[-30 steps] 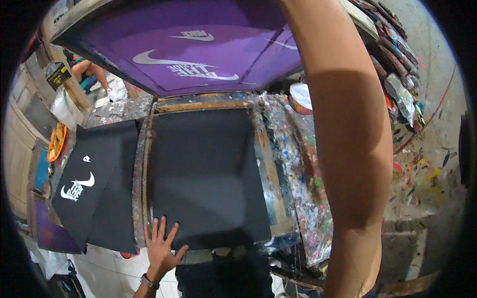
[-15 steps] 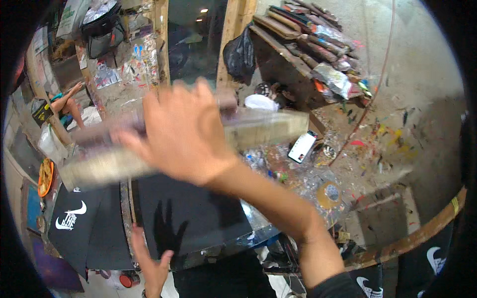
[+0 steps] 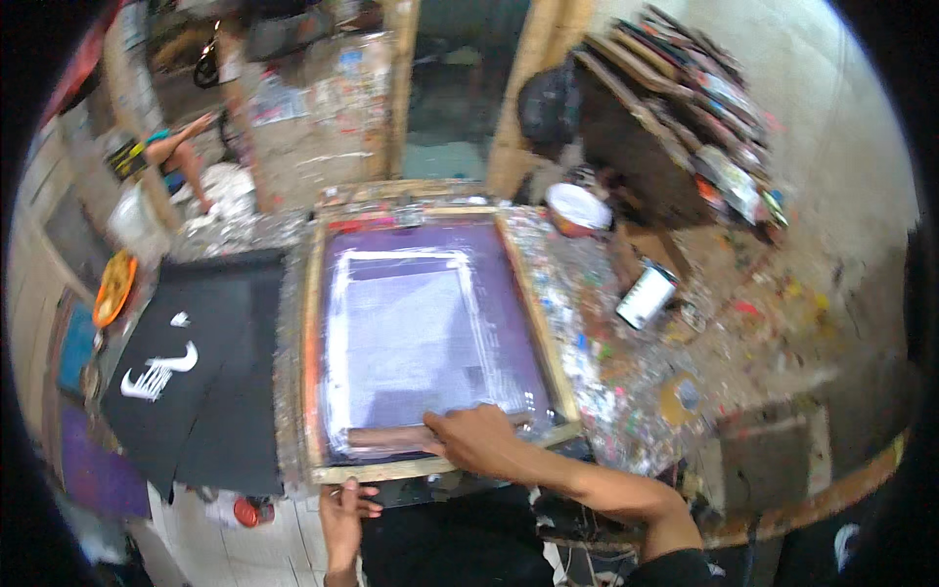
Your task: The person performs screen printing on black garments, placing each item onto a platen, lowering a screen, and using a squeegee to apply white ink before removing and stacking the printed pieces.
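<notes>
A wooden-framed printing screen (image 3: 538,328) with purple mesh lies flat on the table, a pale rectangle marked out by white ink at its centre. My right hand (image 3: 479,440) is closed on the squeegee (image 3: 391,436), which lies crosswise on the mesh near the screen's near edge. Just below the near left corner of the frame is my left hand (image 3: 344,514). Its fingers are apart and the thumb is at the wood; whether it presses on it I cannot tell. Left of the screen lies black fabric (image 3: 230,391) with a white printed mark.
A phone (image 3: 648,295) with a lit screen and a tape roll (image 3: 682,396) lie on the ink-stained surface to the right. Behind the screen's right corner stands a white tub (image 3: 578,208). An orange dish (image 3: 115,289) is far left. Another person's leg (image 3: 186,166) shows beyond.
The screen frame, raised and tilted in my right hand before, now lies flat over the black fabric. My right hand has moved down to the squeegee. My left hand has come to the frame's near corner.
</notes>
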A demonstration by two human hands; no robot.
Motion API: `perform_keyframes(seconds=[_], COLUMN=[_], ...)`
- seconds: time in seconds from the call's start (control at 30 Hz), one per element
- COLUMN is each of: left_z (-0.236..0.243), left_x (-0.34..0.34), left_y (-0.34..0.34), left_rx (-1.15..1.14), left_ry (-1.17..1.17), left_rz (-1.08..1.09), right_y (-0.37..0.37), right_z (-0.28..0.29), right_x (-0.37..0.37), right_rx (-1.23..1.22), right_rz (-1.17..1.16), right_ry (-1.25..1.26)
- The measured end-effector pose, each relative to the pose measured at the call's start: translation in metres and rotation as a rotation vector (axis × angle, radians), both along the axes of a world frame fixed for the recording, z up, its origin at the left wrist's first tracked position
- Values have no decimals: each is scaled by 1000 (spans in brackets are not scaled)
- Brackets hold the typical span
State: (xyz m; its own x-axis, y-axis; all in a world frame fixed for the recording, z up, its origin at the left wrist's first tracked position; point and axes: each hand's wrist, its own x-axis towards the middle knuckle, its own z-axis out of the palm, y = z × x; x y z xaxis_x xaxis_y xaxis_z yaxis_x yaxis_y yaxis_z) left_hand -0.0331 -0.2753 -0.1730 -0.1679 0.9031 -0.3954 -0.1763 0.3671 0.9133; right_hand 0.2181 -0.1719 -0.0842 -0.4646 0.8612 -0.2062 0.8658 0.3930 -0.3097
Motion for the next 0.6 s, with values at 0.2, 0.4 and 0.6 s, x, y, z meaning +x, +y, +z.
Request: perform_keyframes(seconds=[0.2, 0.4, 0.6], left_z=[-16, -20, -25], left_x=[10, -1, -4], left_y=[6, 1, -2], left_rx=[-15, -137, -278], left_ry=[-78, -90, -34], left_rz=[27, -71, -127], right_y=[21, 253, 344], right_z=[-74, -47, -52], right_x=[19, 17, 22], right_rx=[787, 661, 786], right_rz=[125, 108, 21], right_ry=[29, -59, -5])
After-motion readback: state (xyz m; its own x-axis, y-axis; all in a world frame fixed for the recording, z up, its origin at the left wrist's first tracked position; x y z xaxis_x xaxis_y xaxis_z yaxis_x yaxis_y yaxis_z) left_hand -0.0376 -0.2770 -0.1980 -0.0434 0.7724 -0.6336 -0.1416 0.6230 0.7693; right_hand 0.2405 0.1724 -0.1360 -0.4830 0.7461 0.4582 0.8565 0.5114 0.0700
